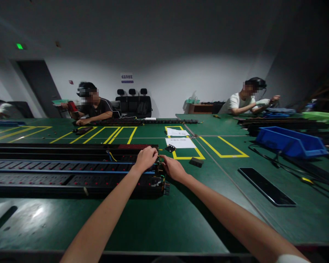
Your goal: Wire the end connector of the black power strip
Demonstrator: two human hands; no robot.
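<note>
Several long black power strips lie side by side across the left of the table, with rows of sockets and small red parts. My left hand rests at the right end of a middle power strip, its fingers curled down over it. Facing it, my right hand reaches in from the right, its bent fingers closed against the same end. What sits between those fingertips is too small to make out. Short wires stick out of the strip ends, and blue and yellow wires rise from the strip behind.
A small black block and a black bracket lie beyond my right hand, near white paper sheets. To the right are a phone, dark cables and a blue bin. Co-workers sit across the green table.
</note>
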